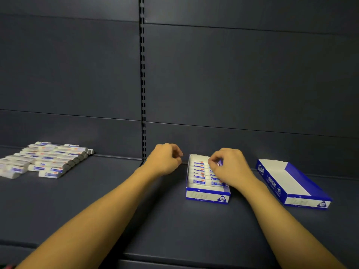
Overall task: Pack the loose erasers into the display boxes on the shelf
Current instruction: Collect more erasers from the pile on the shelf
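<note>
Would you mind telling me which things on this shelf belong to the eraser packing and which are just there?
Part of the job:
- loose erasers, piled at the left
- part-filled display box
- empty display box
- right hand, pinching an eraser over the part-filled box
- left hand, curled, seemingly empty

Just there:
- shelf
- slotted upright
</note>
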A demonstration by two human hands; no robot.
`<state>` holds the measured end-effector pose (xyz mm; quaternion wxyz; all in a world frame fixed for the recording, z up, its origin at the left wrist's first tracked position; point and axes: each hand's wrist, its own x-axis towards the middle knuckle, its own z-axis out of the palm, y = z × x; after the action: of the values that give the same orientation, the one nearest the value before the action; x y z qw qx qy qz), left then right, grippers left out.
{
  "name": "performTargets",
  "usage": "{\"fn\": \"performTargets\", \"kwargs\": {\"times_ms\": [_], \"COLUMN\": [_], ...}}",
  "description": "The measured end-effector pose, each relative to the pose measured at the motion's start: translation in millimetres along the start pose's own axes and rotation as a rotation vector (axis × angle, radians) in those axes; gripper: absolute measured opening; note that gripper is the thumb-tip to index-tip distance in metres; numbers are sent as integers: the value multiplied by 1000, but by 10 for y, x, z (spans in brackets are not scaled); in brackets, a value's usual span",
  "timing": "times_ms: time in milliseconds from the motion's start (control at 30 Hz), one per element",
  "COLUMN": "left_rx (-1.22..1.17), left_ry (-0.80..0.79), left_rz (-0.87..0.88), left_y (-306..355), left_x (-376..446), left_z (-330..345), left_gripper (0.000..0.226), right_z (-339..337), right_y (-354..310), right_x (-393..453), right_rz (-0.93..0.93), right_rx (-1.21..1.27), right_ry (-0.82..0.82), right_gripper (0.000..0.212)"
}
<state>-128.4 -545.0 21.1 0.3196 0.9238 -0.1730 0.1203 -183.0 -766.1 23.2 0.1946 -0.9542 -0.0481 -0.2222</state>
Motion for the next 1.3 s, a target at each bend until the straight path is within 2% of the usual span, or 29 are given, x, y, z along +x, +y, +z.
{"fn": "performTargets", "kwargs": {"times_ms": [133,300,400,600,767,1033,1300], "left_rx": [272,599,702,719,717,726,667], "left_ry": [-54,-29,-15,-52,-17,-40,-26], "left_rz": [-51,-85,-159,-281,-330,-329,-297], "left_y": [-175,-339,-422,-659,-933,-1411,-1995], "left_x": [-96,-376,-568,-944,-1188,-1529,-1796], "left_z": [-405,-964,-1205,-1612,-1890,-2437,-2999], "left_gripper": [21,21,21,28,32,41,38], "right_z": [-3,111,152,118,35,247,539], "right_y": [-340,-851,-1101,-1505,-1839,-2553,-3442], "right_x": [125,225,240,195,112,-99,-331], "right_rz": [-56,-127,-127,-125,-109,-47,-61], "right_rx": [-18,-171,-209,-301,-339,-383,-382], "right_ry": [-141,-326,-377,-441,-447,-429,-368], "right_gripper": [19,21,23,10,8,10,15]}}
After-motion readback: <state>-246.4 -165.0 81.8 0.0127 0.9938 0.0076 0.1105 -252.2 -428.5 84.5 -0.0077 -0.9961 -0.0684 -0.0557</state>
